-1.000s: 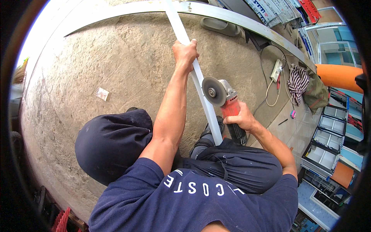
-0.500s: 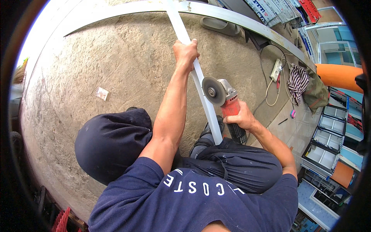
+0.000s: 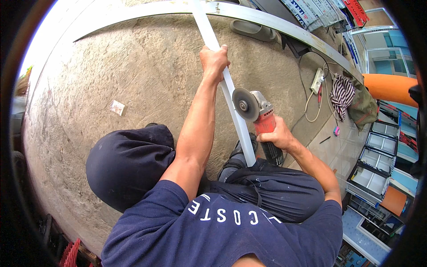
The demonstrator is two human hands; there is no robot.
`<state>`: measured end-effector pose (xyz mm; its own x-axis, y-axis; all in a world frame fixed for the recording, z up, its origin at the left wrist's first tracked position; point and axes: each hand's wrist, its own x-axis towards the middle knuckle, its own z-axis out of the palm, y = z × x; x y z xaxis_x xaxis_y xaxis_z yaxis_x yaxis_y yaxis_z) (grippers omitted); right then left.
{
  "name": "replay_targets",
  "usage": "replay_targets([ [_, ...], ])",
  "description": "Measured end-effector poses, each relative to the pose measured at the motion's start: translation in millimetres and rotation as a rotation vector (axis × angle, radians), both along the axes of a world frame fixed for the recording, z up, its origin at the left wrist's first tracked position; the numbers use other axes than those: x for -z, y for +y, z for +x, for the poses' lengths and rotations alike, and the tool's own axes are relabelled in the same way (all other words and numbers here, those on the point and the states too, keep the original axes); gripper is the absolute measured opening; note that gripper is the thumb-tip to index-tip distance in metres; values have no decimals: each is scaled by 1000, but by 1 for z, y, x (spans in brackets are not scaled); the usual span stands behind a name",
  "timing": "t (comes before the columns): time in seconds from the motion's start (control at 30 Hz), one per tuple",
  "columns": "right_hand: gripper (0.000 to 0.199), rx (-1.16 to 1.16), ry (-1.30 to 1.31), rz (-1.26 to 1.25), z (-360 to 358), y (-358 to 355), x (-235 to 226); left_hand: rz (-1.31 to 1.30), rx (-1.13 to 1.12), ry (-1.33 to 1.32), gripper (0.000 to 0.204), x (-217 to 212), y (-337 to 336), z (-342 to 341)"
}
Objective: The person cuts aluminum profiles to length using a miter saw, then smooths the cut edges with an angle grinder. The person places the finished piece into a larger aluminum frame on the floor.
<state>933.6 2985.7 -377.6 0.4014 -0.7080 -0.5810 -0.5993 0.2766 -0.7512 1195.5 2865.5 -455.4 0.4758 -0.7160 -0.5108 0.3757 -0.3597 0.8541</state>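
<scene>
Hands grip two things in the head view. The left hand (image 3: 214, 61) is wrapped tight around a long white metal bar (image 3: 235, 116). The bar runs from the top of the picture down to the person's knees. Its low end sits by a dark shoe (image 3: 238, 156). The left arm is stretched out straight over the bar.

The right hand (image 3: 276, 135) is closed around the red body of an angle grinder (image 3: 260, 116). The grinder's round grey disc (image 3: 245, 104) stands on its edge, right at the right side of the white bar. I cannot tell if the disc touches the bar or is just beside it. The grinder's black back end points down toward the knee.

The person squats on rough concrete ground (image 3: 133, 71). They wear a dark blue shirt with white letters and dark trousers. A small scrap of paper (image 3: 117, 107) lies on the ground, well to the left of the bar.

A long grey metal beam (image 3: 275, 24) curves across the top. Near it, on the right, a white power strip (image 3: 317, 80) lies with a thin cord. A striped cloth (image 3: 341, 95) sits just beside that. An orange pipe (image 3: 389, 86) is at the far right. Below it lie framed window panels (image 3: 372, 153).
</scene>
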Motion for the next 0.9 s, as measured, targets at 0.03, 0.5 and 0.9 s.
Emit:
replay_targets([
  [0.03, 53, 10, -5, 16, 0, 0, 0, 0, -1, 3, 28, 0, 0, 0],
  [0.5, 52, 60, -15, 39, 0, 2, 3, 6, 7, -29, 27, 2, -2, 0],
  [0.9, 50, 65, -37, 46, -1, 4, 0, -8, -8, 3, 28, 1, -1, -2],
])
